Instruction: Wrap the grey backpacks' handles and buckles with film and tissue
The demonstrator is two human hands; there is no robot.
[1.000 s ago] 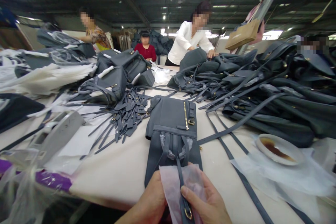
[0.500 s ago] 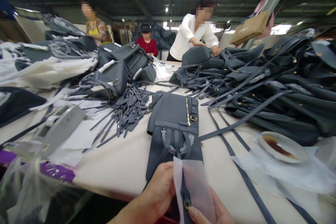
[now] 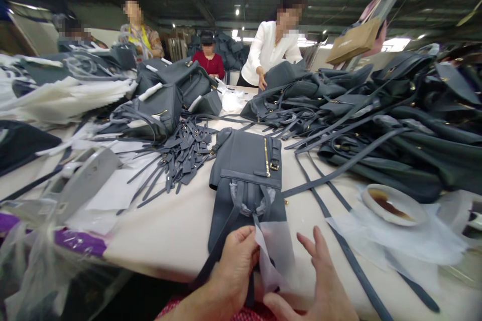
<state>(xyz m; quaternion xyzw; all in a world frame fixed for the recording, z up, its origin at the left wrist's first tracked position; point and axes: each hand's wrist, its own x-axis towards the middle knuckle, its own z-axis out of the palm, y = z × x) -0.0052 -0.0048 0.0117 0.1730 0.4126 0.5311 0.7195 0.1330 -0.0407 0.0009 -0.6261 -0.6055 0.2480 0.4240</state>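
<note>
A dark grey-blue backpack (image 3: 246, 153) with a gold zip lies flat before me, its straps toward my body. My left hand (image 3: 235, 261) pinches the left edge of a translucent white sheet (image 3: 277, 243) beside the strap at the bag's lower end. The sheet covers part of that strap, and its buckle is hidden. To the right of the sheet, my right hand (image 3: 316, 286) is open, fingers spread and raised, with the thumb near the sheet's lower edge.
Loose short straps (image 3: 186, 153) lie left of the backpack. Piled bags (image 3: 395, 145) fill the right side. A dish of brown liquid (image 3: 393, 204) rests on thin sheets at right. A grey device (image 3: 85, 180) stands left. Several people are across the table.
My right hand has let go of the sheet and strap and opened out to the right. The sheet has folded over the buckle. Across the table, the white-sleeved person's hands have shifted.
</note>
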